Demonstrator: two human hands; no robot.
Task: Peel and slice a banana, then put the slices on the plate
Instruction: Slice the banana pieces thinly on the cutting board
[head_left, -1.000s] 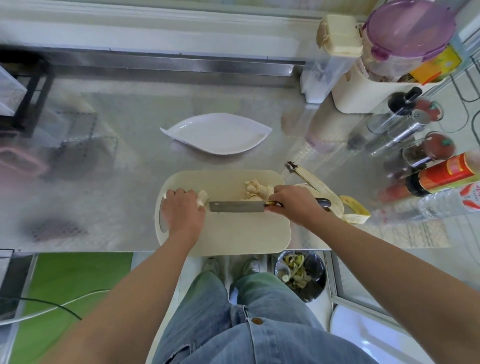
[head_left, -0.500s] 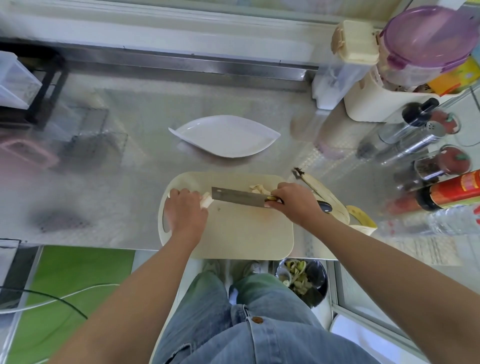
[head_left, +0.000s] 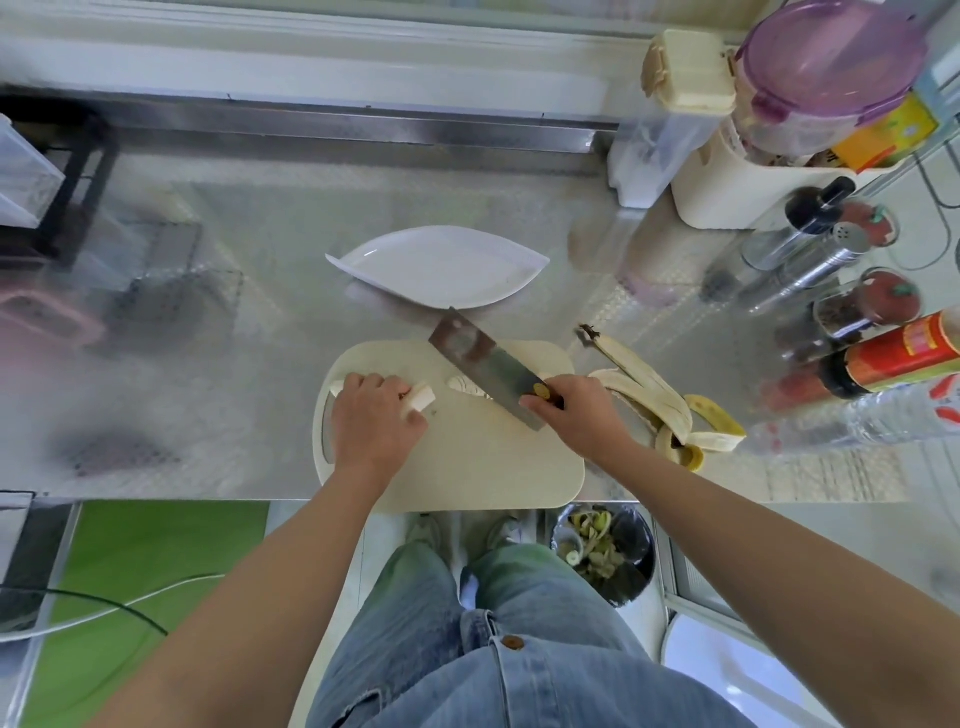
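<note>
The left hand (head_left: 376, 423) is curling over the banana (head_left: 420, 407) on the board (head_left: 483, 467), the cut end poking out toward the knife (head_left: 483, 364). The right hand (head_left: 579, 415) is gripping the knife's handle, the blade showing its broad face and angling toward the plate (head_left: 441, 265). Slices (head_left: 465, 387) are lying partly under the blade. The peel (head_left: 660, 400) is sitting on the counter (head_left: 260, 312) just right of the board
</note>
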